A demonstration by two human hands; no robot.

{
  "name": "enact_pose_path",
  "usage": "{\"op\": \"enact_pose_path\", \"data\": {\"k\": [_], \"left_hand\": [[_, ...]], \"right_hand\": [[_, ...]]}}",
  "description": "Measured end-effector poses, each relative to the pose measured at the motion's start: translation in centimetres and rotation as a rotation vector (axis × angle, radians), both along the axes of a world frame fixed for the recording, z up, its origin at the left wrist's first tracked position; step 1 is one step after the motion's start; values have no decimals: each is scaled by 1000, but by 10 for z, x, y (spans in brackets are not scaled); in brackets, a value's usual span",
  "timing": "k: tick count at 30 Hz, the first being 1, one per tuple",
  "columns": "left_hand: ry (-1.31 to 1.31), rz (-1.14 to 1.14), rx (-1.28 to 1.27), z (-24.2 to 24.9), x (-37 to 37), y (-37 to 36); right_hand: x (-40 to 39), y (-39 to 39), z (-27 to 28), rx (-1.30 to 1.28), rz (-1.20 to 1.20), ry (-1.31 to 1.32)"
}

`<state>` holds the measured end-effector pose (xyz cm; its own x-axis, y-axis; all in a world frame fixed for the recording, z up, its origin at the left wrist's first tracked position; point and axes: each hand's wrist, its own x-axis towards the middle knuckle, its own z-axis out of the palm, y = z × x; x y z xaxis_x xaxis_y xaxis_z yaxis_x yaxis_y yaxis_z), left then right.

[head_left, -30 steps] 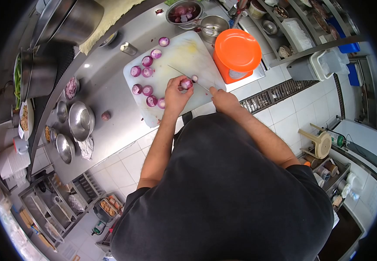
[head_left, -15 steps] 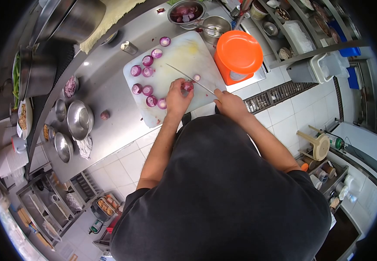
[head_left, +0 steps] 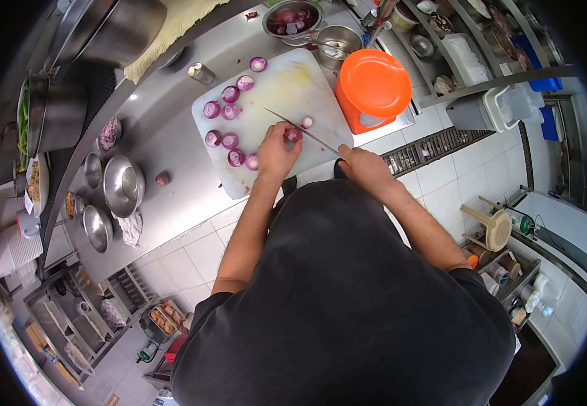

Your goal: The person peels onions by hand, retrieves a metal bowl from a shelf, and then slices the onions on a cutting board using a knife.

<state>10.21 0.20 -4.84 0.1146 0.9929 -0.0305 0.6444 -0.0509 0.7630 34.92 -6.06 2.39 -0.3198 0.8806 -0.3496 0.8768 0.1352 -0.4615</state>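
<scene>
On the cutting board [head_left: 317, 88], the person's left hand [head_left: 279, 150] pinches a red onion [head_left: 293, 134] between bent fingers, while the right hand [head_left: 368, 169], beside the board's near edge, grips a knife [head_left: 303, 130] reaching over it.

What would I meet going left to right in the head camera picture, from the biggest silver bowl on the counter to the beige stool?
Large round silver metal bowl → small round reddish-brown onion → short silver metal cylinder → bare left hand → small pale onion piece → bare right hand → beige plastic stool.
</scene>
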Motion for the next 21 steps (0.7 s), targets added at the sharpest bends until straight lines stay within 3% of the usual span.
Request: {"op": "enact_pose_path", "data": {"k": [13, 21], "left_hand": [[75, -15, 30, 10, 4, -7], [61, -22, 49, 4, 3, -11]], "right_hand": [[-16, 13, 0, -111, 36, -12], [-27, 22, -49, -147, -10, 56]]}}
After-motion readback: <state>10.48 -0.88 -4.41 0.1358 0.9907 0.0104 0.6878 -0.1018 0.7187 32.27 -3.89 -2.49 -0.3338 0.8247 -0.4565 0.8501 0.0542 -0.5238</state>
